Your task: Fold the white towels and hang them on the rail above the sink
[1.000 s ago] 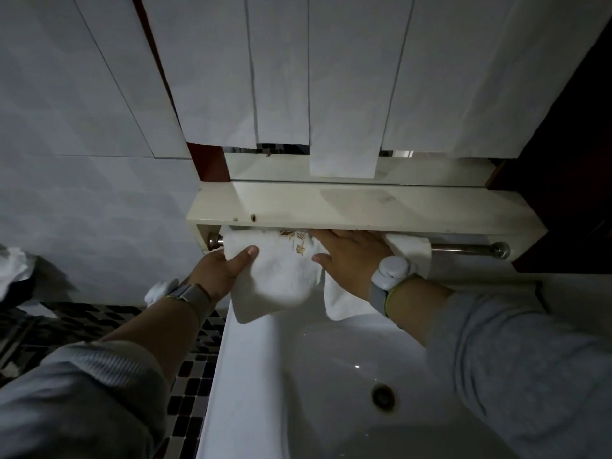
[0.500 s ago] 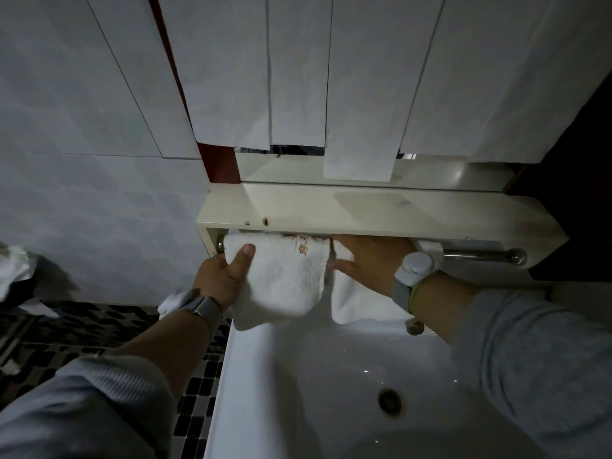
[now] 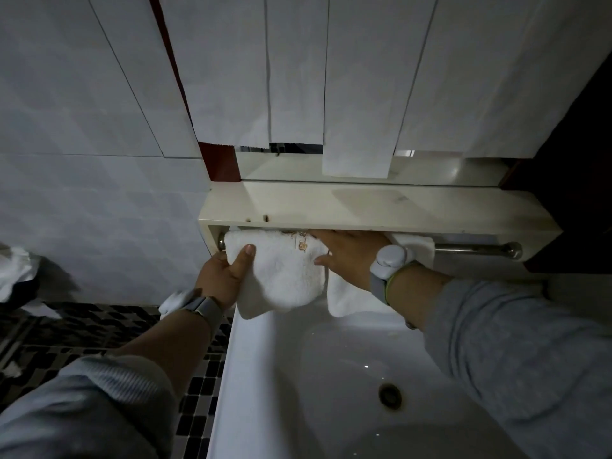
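Observation:
A folded white towel (image 3: 281, 276) with gold embroidery hangs over the left end of the metal rail (image 3: 477, 249) under the shelf. My left hand (image 3: 223, 276) grips its left edge, thumb on the front face. My right hand (image 3: 347, 255) lies with straight fingers against the towel's upper right part, fingertips hidden under the shelf. A second white towel (image 3: 347, 298) hangs on the rail just to the right, mostly behind my right hand and wrist.
A cream shelf (image 3: 381, 208) juts out just above the rail. The white sink (image 3: 331, 376) with its drain (image 3: 390, 394) lies below. Black-and-white mosaic floor (image 3: 82, 329) is at the left, with crumpled white cloth (image 3: 16, 271) at the far left edge.
The view has shifted slightly. My hands stay on the left towel, the right hand reaching a little further along its top near the rail.

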